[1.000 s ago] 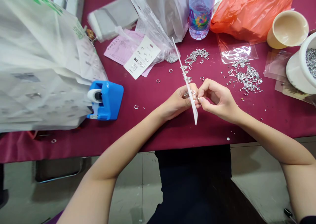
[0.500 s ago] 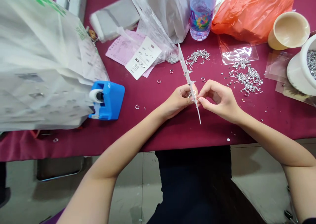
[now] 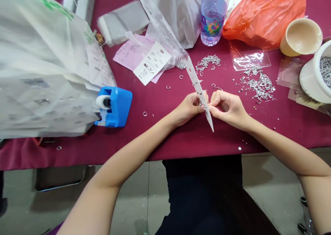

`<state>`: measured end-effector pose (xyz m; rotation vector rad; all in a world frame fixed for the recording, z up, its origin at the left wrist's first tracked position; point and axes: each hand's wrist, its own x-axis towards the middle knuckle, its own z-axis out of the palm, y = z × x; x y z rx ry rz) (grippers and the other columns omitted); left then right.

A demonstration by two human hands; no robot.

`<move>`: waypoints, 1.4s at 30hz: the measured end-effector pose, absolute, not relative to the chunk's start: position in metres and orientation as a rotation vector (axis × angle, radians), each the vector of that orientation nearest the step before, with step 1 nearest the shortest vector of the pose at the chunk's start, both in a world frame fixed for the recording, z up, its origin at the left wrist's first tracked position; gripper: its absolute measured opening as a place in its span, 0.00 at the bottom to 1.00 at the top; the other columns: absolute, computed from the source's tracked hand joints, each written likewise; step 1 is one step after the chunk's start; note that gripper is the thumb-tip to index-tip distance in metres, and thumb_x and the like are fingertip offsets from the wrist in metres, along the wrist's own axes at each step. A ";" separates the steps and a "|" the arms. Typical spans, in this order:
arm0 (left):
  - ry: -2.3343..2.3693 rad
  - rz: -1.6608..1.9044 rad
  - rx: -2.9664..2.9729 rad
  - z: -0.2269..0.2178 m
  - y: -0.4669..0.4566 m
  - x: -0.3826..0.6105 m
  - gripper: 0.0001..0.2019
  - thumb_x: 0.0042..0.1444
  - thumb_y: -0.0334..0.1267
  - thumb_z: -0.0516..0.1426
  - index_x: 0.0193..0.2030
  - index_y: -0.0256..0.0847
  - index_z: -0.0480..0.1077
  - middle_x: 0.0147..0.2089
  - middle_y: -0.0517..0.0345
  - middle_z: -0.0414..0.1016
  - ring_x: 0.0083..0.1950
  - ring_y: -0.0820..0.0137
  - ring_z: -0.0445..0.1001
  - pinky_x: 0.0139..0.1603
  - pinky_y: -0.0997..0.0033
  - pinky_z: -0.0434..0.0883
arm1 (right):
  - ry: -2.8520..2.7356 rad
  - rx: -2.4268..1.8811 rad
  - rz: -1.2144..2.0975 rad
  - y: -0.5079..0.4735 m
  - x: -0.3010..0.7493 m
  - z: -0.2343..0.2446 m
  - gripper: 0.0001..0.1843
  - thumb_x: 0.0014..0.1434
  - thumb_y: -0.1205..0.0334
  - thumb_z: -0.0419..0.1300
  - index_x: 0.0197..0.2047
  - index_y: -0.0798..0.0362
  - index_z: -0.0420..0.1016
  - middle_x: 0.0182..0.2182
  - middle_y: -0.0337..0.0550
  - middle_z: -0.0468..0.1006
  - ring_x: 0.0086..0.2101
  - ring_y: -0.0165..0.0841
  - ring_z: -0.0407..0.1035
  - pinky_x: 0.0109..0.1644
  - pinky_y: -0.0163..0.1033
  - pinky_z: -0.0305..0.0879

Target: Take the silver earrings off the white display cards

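My left hand [image 3: 188,109] grips a long white display card [image 3: 198,90], seen nearly edge-on and tilted, with small silver jewellery fittings [image 3: 203,104] attached along it. My right hand [image 3: 227,109] meets the card from the other side, its thumb and forefinger pinched at the fittings. The pinched piece is too small and too hidden by my fingertips to identify exactly. Loose silver rings [image 3: 181,77] and a heap of silver findings [image 3: 260,85] lie on the maroon tablecloth [image 3: 165,135] just beyond my hands.
A blue tape dispenser [image 3: 113,107] and large white plastic bags [image 3: 43,62] stand left. A water bottle [image 3: 213,21], an orange bag [image 3: 263,16], a beige cup [image 3: 301,36] and a white tub of silver pins [image 3: 317,72] stand beyond. Pink papers [image 3: 131,52] lie behind.
The card has swung, its upper end now leaning further right and appearing lower in view. My hands have come closer together around it, and the whole view has shifted slightly.
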<state>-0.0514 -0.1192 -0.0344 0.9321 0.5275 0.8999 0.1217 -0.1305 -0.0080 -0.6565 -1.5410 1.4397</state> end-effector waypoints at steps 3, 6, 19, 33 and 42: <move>0.532 0.883 0.901 -0.036 -0.119 -0.052 0.25 0.40 0.42 0.76 0.24 0.38 0.63 0.24 0.68 0.65 0.26 0.81 0.67 0.30 0.80 0.67 | -1.599 -0.688 1.400 -0.130 0.123 -0.007 0.13 0.56 0.71 0.71 0.29 0.54 0.70 0.26 0.35 0.73 0.27 0.24 0.67 0.29 0.31 0.64; 0.535 0.855 0.881 -0.037 -0.119 -0.053 0.26 0.38 0.43 0.77 0.24 0.38 0.62 0.23 0.68 0.66 0.24 0.81 0.68 0.31 0.81 0.70 | -1.621 -0.723 1.387 -0.130 0.124 -0.006 0.12 0.56 0.73 0.69 0.29 0.53 0.69 0.26 0.35 0.73 0.26 0.24 0.66 0.27 0.31 0.62; 0.445 0.818 0.938 -0.040 -0.121 -0.057 0.22 0.50 0.46 0.72 0.24 0.37 0.64 0.22 0.67 0.65 0.25 0.81 0.67 0.35 0.80 0.72 | -1.544 -0.738 1.546 -0.132 0.124 -0.009 0.13 0.54 0.72 0.68 0.27 0.53 0.67 0.27 0.37 0.76 0.27 0.26 0.69 0.28 0.31 0.63; 0.543 0.785 0.910 -0.035 -0.120 -0.056 0.28 0.37 0.47 0.77 0.23 0.39 0.60 0.22 0.67 0.67 0.24 0.80 0.67 0.33 0.78 0.71 | -1.444 -0.688 1.641 -0.130 0.123 -0.011 0.16 0.52 0.69 0.73 0.27 0.53 0.68 0.28 0.38 0.79 0.31 0.29 0.75 0.34 0.34 0.73; 0.545 0.790 0.900 -0.038 -0.121 -0.056 0.29 0.36 0.46 0.77 0.23 0.39 0.60 0.22 0.69 0.63 0.24 0.81 0.64 0.37 0.76 0.73 | -1.506 -0.642 1.615 -0.130 0.124 -0.010 0.15 0.56 0.68 0.71 0.29 0.52 0.67 0.29 0.38 0.77 0.30 0.28 0.74 0.36 0.35 0.75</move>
